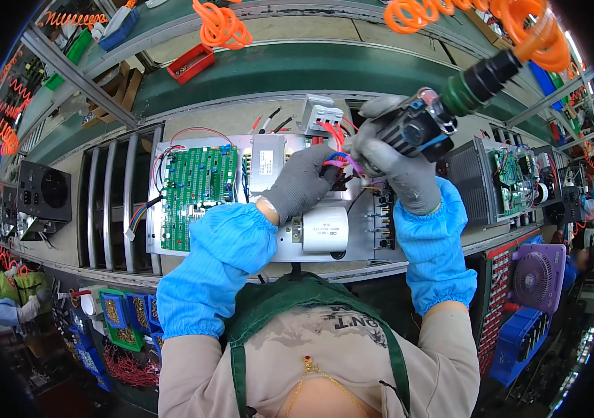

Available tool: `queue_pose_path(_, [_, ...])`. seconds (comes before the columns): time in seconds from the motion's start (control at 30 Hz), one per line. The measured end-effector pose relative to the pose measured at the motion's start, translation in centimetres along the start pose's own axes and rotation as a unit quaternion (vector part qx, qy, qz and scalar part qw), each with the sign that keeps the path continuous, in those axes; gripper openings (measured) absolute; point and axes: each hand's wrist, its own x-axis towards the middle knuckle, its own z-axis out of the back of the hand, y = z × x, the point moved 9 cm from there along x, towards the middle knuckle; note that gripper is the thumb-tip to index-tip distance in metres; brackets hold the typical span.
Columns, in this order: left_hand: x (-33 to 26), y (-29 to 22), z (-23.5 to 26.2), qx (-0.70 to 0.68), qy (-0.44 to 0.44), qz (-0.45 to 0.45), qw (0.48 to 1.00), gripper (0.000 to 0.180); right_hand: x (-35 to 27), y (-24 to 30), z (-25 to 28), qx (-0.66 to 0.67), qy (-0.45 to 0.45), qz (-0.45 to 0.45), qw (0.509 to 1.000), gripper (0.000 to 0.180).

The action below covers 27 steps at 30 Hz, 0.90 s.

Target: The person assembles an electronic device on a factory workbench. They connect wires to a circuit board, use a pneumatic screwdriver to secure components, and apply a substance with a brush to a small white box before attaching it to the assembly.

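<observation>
The right hand [398,171], in a grey glove, is closed around the grip of a power screwdriver [422,122], whose orange coiled hose [520,21] goes up and away from the hand, and the tool's tip is hidden behind the fingers. The left hand [304,182], also in a grey glove, lies just beside the right one with its fingers bent down on a bundle of red and blue wires [335,146]; I cannot tell if it really pinches them. Under both hands lies a metal chassis plate [241,240] on the surface, with a white cylindrical capacitor [325,230] just below the left hand and a green circuit board [196,191] further to its left.
</observation>
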Motion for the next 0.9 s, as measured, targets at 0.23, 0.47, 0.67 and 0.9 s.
queue_pose_path(0.23, [-0.2, 1.1, -0.6, 0.028, -0.016, 0.048, 0.998, 0.015, 0.0, -1.4, 0.6, -0.027, -0.029, -0.022, 0.999, 0.036])
queue_pose_path(0.47, [-0.6, 1.9, -1.3, 0.012, -0.023, 0.048, 0.998, 0.016, -0.4, -2.2, 0.3, 0.006, -0.012, -0.039, 0.999, 0.033])
queue_pose_path(0.67, [-0.7, 1.7, -1.3, -0.003, -0.027, 0.041, 0.999, 0.017, -0.3, -1.8, 0.1, -0.048, -0.007, -0.009, 0.999, 0.032])
queue_pose_path(0.9, [-0.7, 1.7, -1.6, 0.017, -0.006, 0.028, 0.999, 0.023, -0.1, -1.8, -1.0, -0.015, 0.059, -0.037, 0.997, 0.038])
